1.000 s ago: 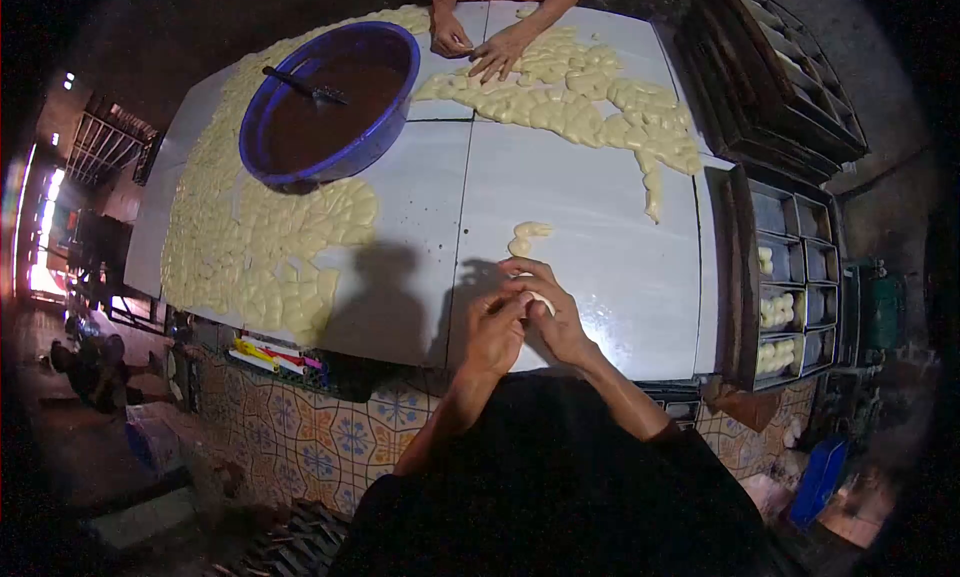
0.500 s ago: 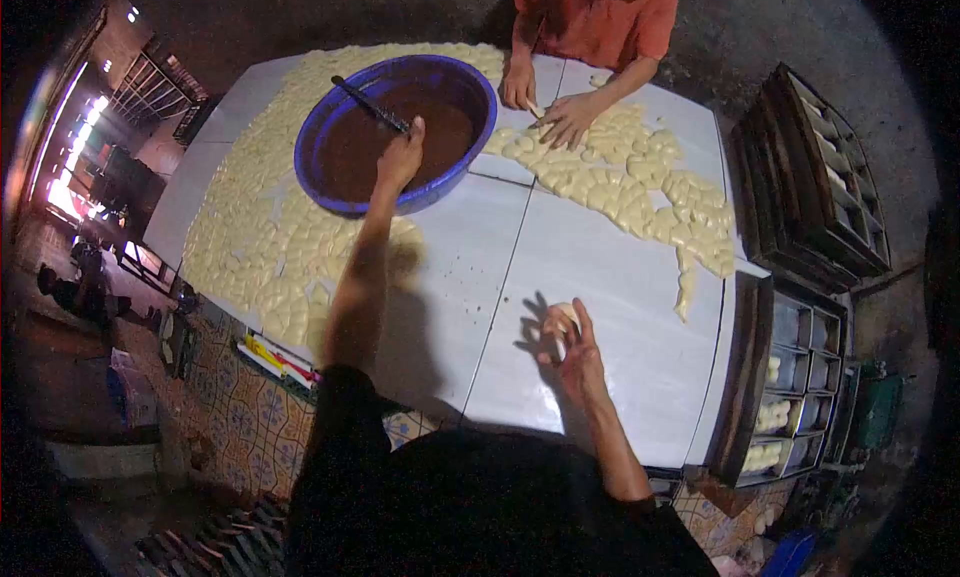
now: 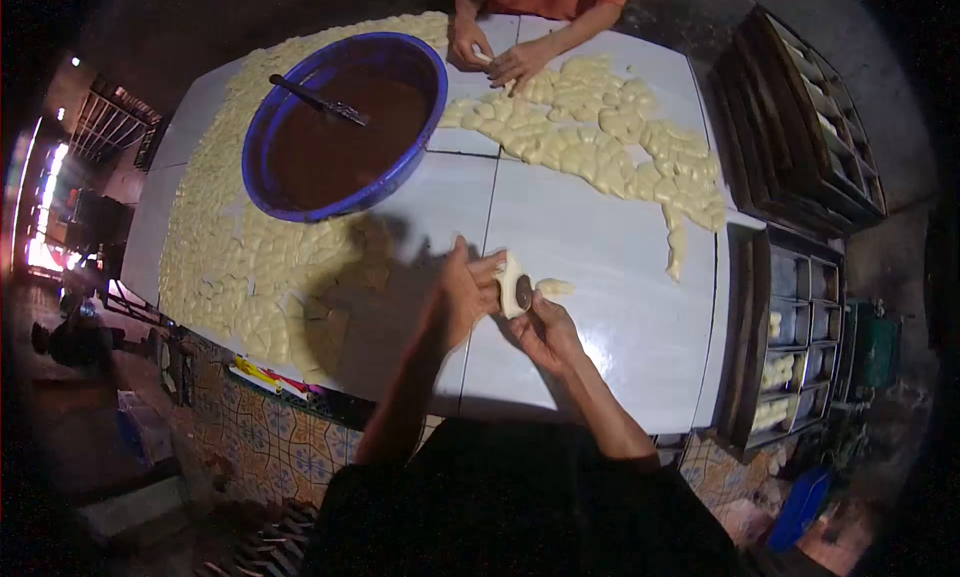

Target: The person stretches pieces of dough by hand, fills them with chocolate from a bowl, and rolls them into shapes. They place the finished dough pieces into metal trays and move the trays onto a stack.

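Observation:
My right hand [image 3: 548, 335] is closed on a flattened pale dough piece [image 3: 509, 281] with a dark brown lump of filling [image 3: 522, 292] on it, thumb at its near edge. My left hand [image 3: 468, 289] is beside it on the left, thumb raised and apart, fingers stretched out to the dough's edge; some fingertips are hidden. Just right of the dough, a small pale strip of dough [image 3: 555, 287] lies on the white table [image 3: 590, 237]. The blue basin [image 3: 437, 87] holds brown filling, with a black-handled tool [image 3: 320, 100] resting in it.
Many flattened dough pieces [image 3: 220, 247] cover the table's left side, and more dough [image 3: 620, 157] lies at the right. Across the table a person's hands [image 3: 495, 62] handle dough. Stacked trays [image 3: 800, 127] and a divided tray [image 3: 795, 327] with dough rolls stand on the right.
My left hand has left the tool in the basin and come to the dough at my right hand. Brown filling now shows on the dough. The view has shifted.

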Tool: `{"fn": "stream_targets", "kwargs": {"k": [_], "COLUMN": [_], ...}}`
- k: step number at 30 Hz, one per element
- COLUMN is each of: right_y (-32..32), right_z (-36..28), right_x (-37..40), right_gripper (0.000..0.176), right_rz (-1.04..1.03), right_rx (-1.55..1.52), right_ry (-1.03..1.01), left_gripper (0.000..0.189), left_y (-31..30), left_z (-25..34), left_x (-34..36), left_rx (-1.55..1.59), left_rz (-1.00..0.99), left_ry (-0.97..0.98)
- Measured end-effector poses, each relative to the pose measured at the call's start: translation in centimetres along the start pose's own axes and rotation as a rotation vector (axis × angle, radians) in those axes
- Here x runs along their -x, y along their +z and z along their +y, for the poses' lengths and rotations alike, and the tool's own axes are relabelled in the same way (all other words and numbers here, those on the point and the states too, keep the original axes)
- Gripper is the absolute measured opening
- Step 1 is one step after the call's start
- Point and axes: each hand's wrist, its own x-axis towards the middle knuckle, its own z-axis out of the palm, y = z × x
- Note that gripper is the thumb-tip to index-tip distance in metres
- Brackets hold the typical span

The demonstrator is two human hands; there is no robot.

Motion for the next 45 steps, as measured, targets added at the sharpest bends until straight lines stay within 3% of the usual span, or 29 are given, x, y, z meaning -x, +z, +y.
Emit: {"fn": "stream_targets", "kwargs": {"k": [2,4,6,8,9,10,11,12,13,16,17,18,19,22,23,24,25,26,28,29,30,33,34,36,38,40,42,43,45], "right_y": [0.8,2.6,1.0,-0.4,-0.9,-1.1,-1.0,-0.6,-0.9,-1.1,-1.1,-1.9,-3.4,-4.6,-4.4,-4.5,-5.9,-6.5,-6.1,-6.4,-6.2,-6.5,-7.9,-9.3,-9.1,-10.1,-11.2,-10.7,-12.1], "right_z": [-0.1,0.1,1.3,1.0,0.4,-0.2,-0.8,-1.3,-1.2,-1.1,-0.1,-0.2,0.0,0.3,0.6,0.6,0.6,-0.8,-2.2,-2.4,-2.4,-3.8,-4.1,-4.9,-6.2,-8.3,-14.0,-16.0,-19.4], "right_x": [1.9,4.2,5.2,6.8,7.5,8.1,8.7,9.3,10.2,11.9,12.4,12.9,12.9,13.9,14.1,14.1,13.4,13.7,14.3,14.1,13.8,10.5,8.7,7.8,7.7,6.6,6.5,6.5,5.5], "right_gripper": [0.029,0.017,0.026,0.035,0.040,0.040,0.037,0.035,0.029,0.025,0.022,0.023,0.021,0.031,0.037,0.044,0.052,0.051,0.053,0.054,0.052,0.050,0.051,0.050,0.050,0.048,0.047,0.046,0.045], "right_rz": [0.144,0.297,0.174,0.051,-0.016,-0.048,-0.073,-0.099,0.005,-0.150,-0.157,-0.149,-0.064,0.079,0.106,0.133,0.103,-0.007,-0.193,-0.212,-0.178,0.001,-0.057,-0.118,-0.022,0.195,0.358,0.512,0.792], "right_rx": [0.266,0.421,1.187,1.572,1.765,1.727,1.610,1.492,1.013,1.144,1.113,1.339,1.366,1.316,1.300,1.286,1.340,1.015,0.816,0.968,1.133,1.504,1.331,1.315,1.395,1.349,1.626,1.731,1.953], "right_ry": [-0.092,-0.213,-0.734,-0.941,-1.047,-0.977,-0.952,-0.929,-0.831,-0.761,-0.733,-0.776,-0.733,-0.632,-0.648,-0.663,-0.577,-0.112,0.284,0.184,-0.072,-0.526,-0.433,-0.197,-0.492,-0.700,-0.942,-0.976,-1.013], "left_gripper": [0.057,0.042,0.044,0.043,0.043,0.042,0.028,0.025,0.022,0.019,0.019,0.019,0.016,0.026,0.048,0.054,0.060,0.066,0.057,0.052,0.047,0.030,0.029,0.031,0.035,0.042,0.048,0.051,0.048], "left_y": [-0.3,0.6,1.2,1.1,1.0,1.0,1.8,1.6,1.7,2.7,2.3,2.1,3.1,3.1,3.3,3.6,3.7,3.6,2.1,1.1,0.5,0.8,1.2,1.7,1.6,2.1,3.3,4.1,4.4], "left_z": [-5.0,-7.1,-9.0,-10.8,-10.8,-10.8,-11.3,-12.0,-12.9,-14.0,-14.5,-15.0,-15.6,-17.5,-17.9,-17.6,-17.3,-17.1,-17.7,-18.4,-18.8,-17.8,-17.7,-18.0,-18.7,-19.1,-18.5,-18.4,-19.4], "left_x": [0.6,2.0,3.0,3.7,3.9,4.2,4.9,5.3,5.3,5.9,5.7,5.8,6.1,6.0,6.5,6.9,7.1,7.2,6.5,5.7,5.4,4.6,4.1,2.9,0.7,-0.8,-0.6,-0.3,-0.4], "left_rx": [-0.036,0.074,-0.102,-0.554,-0.617,-0.681,-0.713,-0.587,-0.473,-0.324,-0.361,-0.396,-0.312,-0.622,-0.611,-0.600,-0.584,-0.568,-0.486,-0.418,-0.351,-0.674,-0.706,-0.805,-0.939,-0.789,-1.279,-1.182,-1.097], "left_rz": [0.226,0.294,0.217,0.192,0.127,0.060,0.147,0.098,0.021,0.005,0.049,0.099,0.156,0.111,0.119,0.056,-0.009,-0.075,-0.160,-0.138,-0.113,0.100,0.159,0.188,0.119,-0.014,-0.016,0.026,0.080], "left_ry": [0.160,0.118,0.091,0.348,0.359,0.369,0.395,0.378,0.358,0.289,0.231,0.170,0.135,0.487,0.440,0.442,0.447,0.454,0.571,0.633,0.689,0.724,0.660,0.628,0.701,0.475,0.642,0.528,0.573]}}
